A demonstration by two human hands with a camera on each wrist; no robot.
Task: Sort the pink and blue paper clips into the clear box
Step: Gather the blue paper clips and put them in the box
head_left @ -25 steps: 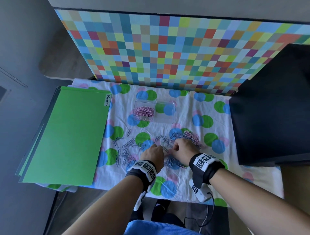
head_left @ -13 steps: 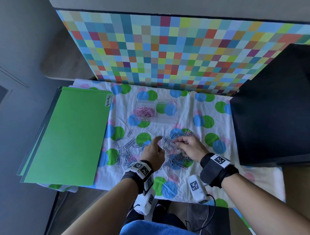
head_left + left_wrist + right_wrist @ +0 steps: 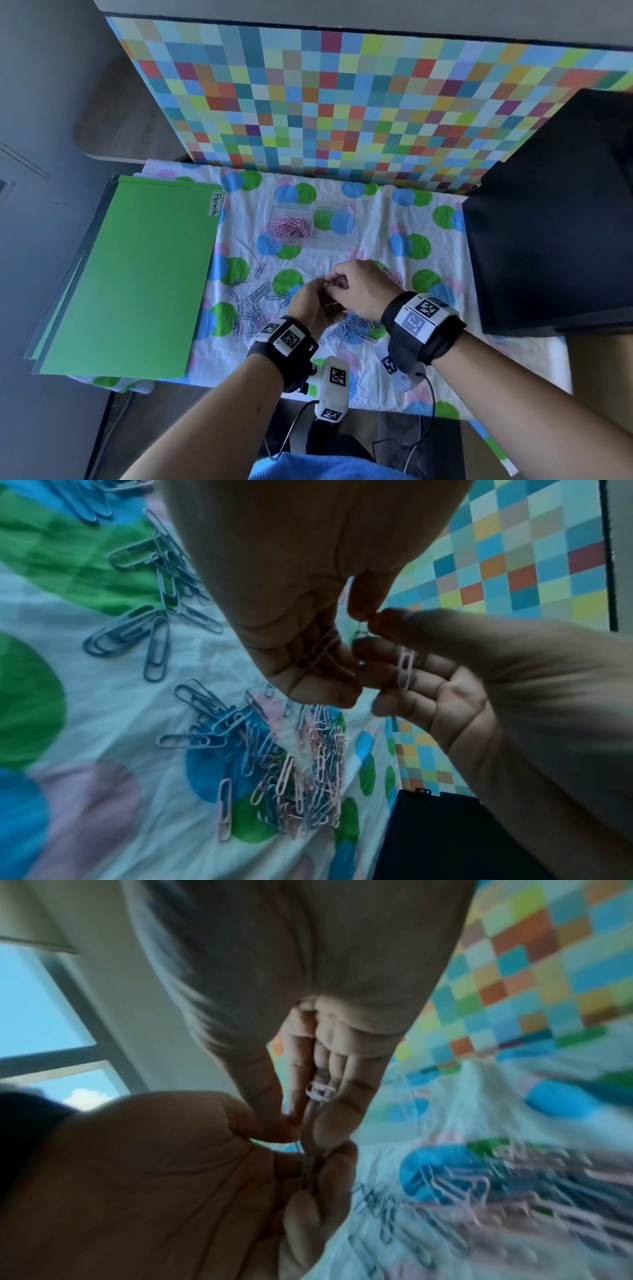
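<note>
The clear box [image 3: 334, 236] stands at the back of the cloth; pink paper clips [image 3: 291, 230] fill its left compartment and the right one shows only cloth. Loose blue clips [image 3: 255, 296] lie left of my hands, and a mixed pink and blue pile [image 3: 301, 772] lies under them. Both hands meet just above that pile. My left hand [image 3: 329, 656] curls round a few pink clips [image 3: 320, 646]. My right hand [image 3: 308, 1115] holds a pink clip [image 3: 320, 1092] in its fingers, and its thumb and forefinger pinch another clip against my left fingertips.
A green folder [image 3: 130, 277] labelled Permits covers the table's left side. A large black box [image 3: 555, 222] stands on the right. A checkered board [image 3: 359, 102] closes the back. The table's front edge runs just under my wrists.
Both hands were down in the pile, picking at clips. They have lifted off the cloth and come together, pink clips held in each.
</note>
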